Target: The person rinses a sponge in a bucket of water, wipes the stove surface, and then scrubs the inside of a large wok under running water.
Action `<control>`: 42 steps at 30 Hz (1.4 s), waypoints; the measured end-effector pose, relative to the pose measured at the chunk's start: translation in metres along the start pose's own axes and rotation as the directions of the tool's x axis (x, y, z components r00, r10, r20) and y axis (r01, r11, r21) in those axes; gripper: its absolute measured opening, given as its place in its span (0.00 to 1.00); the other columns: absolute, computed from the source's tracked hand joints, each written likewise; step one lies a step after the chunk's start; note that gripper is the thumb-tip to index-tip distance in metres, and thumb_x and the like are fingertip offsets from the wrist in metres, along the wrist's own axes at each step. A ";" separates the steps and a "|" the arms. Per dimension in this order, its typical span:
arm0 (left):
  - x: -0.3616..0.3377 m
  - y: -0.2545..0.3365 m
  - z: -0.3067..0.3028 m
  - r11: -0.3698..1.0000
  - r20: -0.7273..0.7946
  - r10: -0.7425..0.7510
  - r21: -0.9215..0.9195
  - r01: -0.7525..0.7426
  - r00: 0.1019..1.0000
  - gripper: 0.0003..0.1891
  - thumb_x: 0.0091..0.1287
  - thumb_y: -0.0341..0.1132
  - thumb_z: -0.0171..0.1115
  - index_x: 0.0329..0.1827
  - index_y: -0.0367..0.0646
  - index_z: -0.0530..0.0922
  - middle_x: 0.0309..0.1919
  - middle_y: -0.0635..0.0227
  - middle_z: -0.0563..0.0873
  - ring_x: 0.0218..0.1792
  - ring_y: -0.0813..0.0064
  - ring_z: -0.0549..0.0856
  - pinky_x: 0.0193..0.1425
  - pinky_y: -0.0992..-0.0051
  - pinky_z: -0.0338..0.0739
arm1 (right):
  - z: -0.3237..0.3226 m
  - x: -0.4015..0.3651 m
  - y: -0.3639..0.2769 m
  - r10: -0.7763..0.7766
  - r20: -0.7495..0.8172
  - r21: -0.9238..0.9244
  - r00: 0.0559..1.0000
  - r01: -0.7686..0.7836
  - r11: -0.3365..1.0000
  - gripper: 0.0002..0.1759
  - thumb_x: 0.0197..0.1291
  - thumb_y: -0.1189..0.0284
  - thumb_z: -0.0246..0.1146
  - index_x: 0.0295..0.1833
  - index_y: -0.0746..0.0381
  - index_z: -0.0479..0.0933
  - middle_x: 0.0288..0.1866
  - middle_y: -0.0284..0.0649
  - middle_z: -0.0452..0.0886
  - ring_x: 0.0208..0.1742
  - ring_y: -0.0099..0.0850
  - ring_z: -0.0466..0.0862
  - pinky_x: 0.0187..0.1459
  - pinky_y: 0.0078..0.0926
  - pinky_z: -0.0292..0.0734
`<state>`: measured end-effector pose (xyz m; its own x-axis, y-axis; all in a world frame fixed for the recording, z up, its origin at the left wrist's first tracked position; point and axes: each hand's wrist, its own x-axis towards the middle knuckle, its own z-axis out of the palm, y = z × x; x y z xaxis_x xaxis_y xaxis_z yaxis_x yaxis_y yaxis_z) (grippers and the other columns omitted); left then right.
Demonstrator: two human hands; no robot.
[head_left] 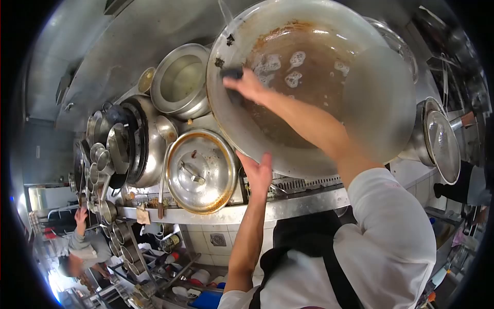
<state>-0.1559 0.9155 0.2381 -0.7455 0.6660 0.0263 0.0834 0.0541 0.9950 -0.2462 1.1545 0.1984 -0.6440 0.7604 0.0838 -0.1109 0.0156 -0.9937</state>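
Observation:
A very large metal wok (309,164) with brownish, foamy water in it fills the upper middle of the head view. My right hand (248,86) reaches across the bowl to its left inner wall. In its closed fingers is a dark scrubbing pad (232,74), partly hidden and blurred, pressed near the rim. Lower down, my left hand (257,172) grips the near rim of the wok, the thumb up along the edge and the other fingers partly hidden. Dark scraps (219,63) stick to the wall above the pad, near a thin stream of water (225,13).
A stained round lid (201,170) lies left of my left hand. Behind it stands a deep pot (180,82) of cloudy liquid. Stacked pans and ladles (105,159) crowd the left. Strainers (442,144) hang at right. Another person (85,247) works at far left.

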 end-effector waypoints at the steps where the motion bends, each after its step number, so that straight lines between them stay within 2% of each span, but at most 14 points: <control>1: 0.002 0.000 0.002 1.000 0.011 0.016 -0.011 -0.016 1.000 0.36 0.62 0.24 0.59 0.75 0.32 0.57 0.64 0.49 0.73 0.65 0.60 0.74 0.74 0.66 0.63 | -0.006 -0.032 0.003 -0.078 0.054 -0.032 0.995 0.080 0.996 0.22 0.60 0.62 0.75 0.55 0.65 0.84 0.44 0.42 0.89 0.44 0.31 0.85 0.51 0.35 0.81; 4: 0.001 0.000 0.000 0.999 0.006 0.006 -0.051 -0.006 1.000 0.36 0.62 0.23 0.59 0.75 0.32 0.58 0.64 0.50 0.73 0.64 0.60 0.74 0.73 0.66 0.64 | -0.076 -0.111 -0.041 0.285 0.542 -0.495 0.790 0.026 0.869 0.27 0.58 0.59 0.76 0.56 0.65 0.84 0.48 0.42 0.89 0.48 0.31 0.86 0.55 0.34 0.80; 10: -0.001 0.006 0.006 0.994 -0.050 0.000 -0.112 -0.006 0.999 0.33 0.62 0.22 0.57 0.73 0.32 0.60 0.62 0.51 0.74 0.62 0.61 0.76 0.71 0.66 0.67 | -0.127 -0.156 -0.061 0.487 0.553 -0.614 0.677 -0.065 0.787 0.28 0.58 0.63 0.76 0.61 0.64 0.82 0.53 0.44 0.89 0.52 0.32 0.86 0.60 0.33 0.77; 13: -0.002 0.002 0.005 0.991 -0.048 -0.016 -0.131 0.010 0.999 0.33 0.62 0.22 0.56 0.73 0.32 0.60 0.62 0.50 0.74 0.62 0.61 0.75 0.71 0.66 0.67 | -0.086 -0.114 -0.005 0.118 0.423 -0.503 0.898 0.124 0.855 0.31 0.60 0.58 0.74 0.64 0.64 0.78 0.54 0.48 0.88 0.54 0.37 0.85 0.61 0.36 0.76; 14: -0.001 0.000 0.005 0.991 -0.055 -0.024 -0.131 0.017 0.998 0.33 0.62 0.22 0.56 0.73 0.32 0.60 0.62 0.50 0.74 0.62 0.61 0.75 0.71 0.66 0.67 | -0.069 -0.084 0.002 0.197 0.325 -0.575 0.925 0.027 0.818 0.32 0.60 0.56 0.73 0.64 0.63 0.77 0.55 0.50 0.87 0.55 0.40 0.84 0.62 0.38 0.76; 15: 0.000 -0.002 0.005 0.993 -0.056 -0.005 -0.116 -0.002 0.998 0.33 0.62 0.22 0.56 0.73 0.33 0.60 0.62 0.50 0.74 0.63 0.60 0.75 0.72 0.65 0.66 | -0.051 -0.051 0.022 -0.124 0.131 -0.592 0.983 0.178 0.786 0.34 0.61 0.54 0.73 0.66 0.63 0.76 0.56 0.51 0.86 0.59 0.44 0.83 0.64 0.41 0.75; 19: -0.001 -0.003 0.002 0.999 -0.025 0.004 -0.054 -0.005 1.000 0.34 0.62 0.23 0.57 0.73 0.33 0.59 0.63 0.49 0.73 0.63 0.58 0.74 0.73 0.65 0.64 | -0.036 0.048 0.036 -0.111 -0.414 -0.611 0.904 -0.186 0.769 0.30 0.61 0.55 0.72 0.62 0.64 0.79 0.49 0.56 0.87 0.54 0.57 0.85 0.59 0.44 0.78; 23: -0.001 -0.007 0.000 0.995 -0.015 0.062 -0.076 -0.063 0.998 0.35 0.61 0.24 0.58 0.73 0.32 0.58 0.64 0.48 0.73 0.64 0.57 0.75 0.73 0.65 0.65 | -0.033 -0.032 0.017 -0.134 -0.102 -0.477 0.986 0.070 0.876 0.26 0.61 0.59 0.72 0.61 0.61 0.81 0.52 0.54 0.87 0.53 0.48 0.86 0.57 0.41 0.78; 25: 0.000 -0.010 0.000 0.989 -0.021 0.082 -0.124 -0.084 0.996 0.36 0.60 0.23 0.58 0.74 0.32 0.58 0.64 0.47 0.73 0.64 0.57 0.75 0.73 0.65 0.65 | -0.042 -0.089 -0.004 0.224 0.091 -0.404 0.970 -0.170 0.899 0.26 0.62 0.60 0.72 0.62 0.59 0.81 0.50 0.46 0.88 0.49 0.35 0.85 0.55 0.35 0.77; 30: -0.004 -0.016 -0.001 0.978 -0.054 -0.019 -0.207 0.008 0.998 0.35 0.59 0.25 0.60 0.72 0.32 0.63 0.63 0.50 0.74 0.65 0.57 0.74 0.74 0.63 0.64 | -0.061 -0.159 -0.045 0.329 0.191 -0.535 0.925 -0.183 0.825 0.27 0.61 0.60 0.73 0.63 0.59 0.81 0.50 0.38 0.88 0.48 0.28 0.83 0.54 0.32 0.77; 35: -0.002 -0.022 -0.011 0.986 0.015 0.038 -0.166 -0.035 0.999 0.43 0.60 0.23 0.57 0.80 0.31 0.50 0.72 0.39 0.65 0.71 0.48 0.69 0.78 0.63 0.59 | -0.062 -0.063 -0.020 0.315 0.294 -0.714 0.903 -0.012 0.700 0.24 0.60 0.64 0.74 0.59 0.61 0.83 0.50 0.42 0.89 0.50 0.31 0.83 0.57 0.35 0.77; 38: 0.000 -0.006 -0.012 0.971 -0.081 0.149 -0.177 -0.162 0.985 0.49 0.59 0.21 0.61 0.85 0.39 0.46 0.79 0.32 0.51 0.80 0.43 0.58 0.83 0.61 0.51 | -0.076 0.037 -0.011 -0.067 -0.178 -0.730 0.982 -0.086 0.678 0.28 0.59 0.63 0.74 0.58 0.72 0.80 0.50 0.53 0.87 0.53 0.43 0.86 0.57 0.41 0.78; 41: 0.008 -0.011 -0.031 0.905 0.070 0.387 0.163 -0.393 0.920 0.48 0.60 0.28 0.67 0.85 0.42 0.52 0.81 0.33 0.45 0.82 0.42 0.51 0.83 0.50 0.46 | -0.179 0.126 0.015 -0.305 -0.814 -0.452 0.495 -0.207 0.868 0.22 0.60 0.66 0.71 0.52 0.74 0.81 0.45 0.56 0.87 0.51 0.45 0.88 0.52 0.44 0.81; 42: 0.010 -0.009 -0.040 0.748 0.120 0.540 0.385 -0.541 0.833 0.33 0.62 0.32 0.67 0.74 0.42 0.73 0.80 0.35 0.54 0.82 0.40 0.52 0.82 0.39 0.43 | -0.164 0.048 -0.081 -0.153 -0.777 -0.430 0.610 -0.338 0.837 0.21 0.60 0.67 0.68 0.50 0.76 0.81 0.46 0.58 0.88 0.51 0.47 0.89 0.48 0.43 0.82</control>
<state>-0.1909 0.8923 0.2331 -0.4966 0.6733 0.5478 0.7197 -0.0333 0.6934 -0.1441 1.2956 0.2707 0.2123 0.9663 0.1454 0.4499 0.0355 -0.8924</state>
